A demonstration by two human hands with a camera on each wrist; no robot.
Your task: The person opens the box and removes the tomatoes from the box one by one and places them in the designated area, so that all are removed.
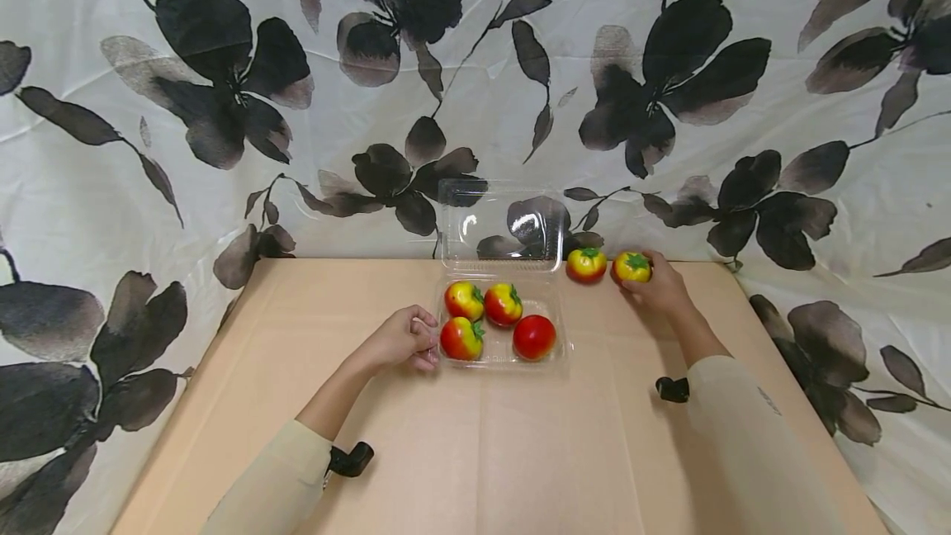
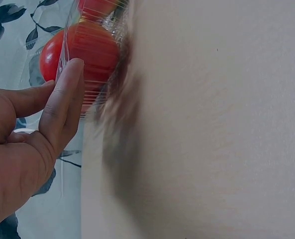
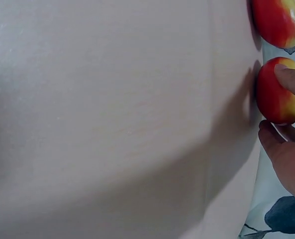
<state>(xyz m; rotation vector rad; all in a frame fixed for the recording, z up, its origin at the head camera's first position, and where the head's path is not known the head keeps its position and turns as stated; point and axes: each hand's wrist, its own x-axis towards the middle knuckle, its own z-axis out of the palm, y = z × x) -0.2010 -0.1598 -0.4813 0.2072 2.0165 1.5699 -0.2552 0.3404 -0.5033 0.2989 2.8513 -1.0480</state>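
Right hand (image 1: 661, 287) on tomato (image 1: 631, 267); fingertip contact only in wrist view.

A red-and-yellow toy tomato (image 1: 632, 267) with a green stem sits upright at the desk's far edge, held in the right hand (image 1: 661, 289). The clear plastic clamshell box (image 1: 553, 335) lies open mid-desk, holding four tomatoes, with the left hand (image 1: 404, 338) touching its left wall.

your left hand (image 2: 23, 149) cut off by the left wrist picture's left edge, clear tray (image 2: 95, 74) smeared with blur at the table's edge, your right hand (image 3: 289, 149) cropped at the right edge, upper tomato (image 3: 276, 20) cut by the top edge
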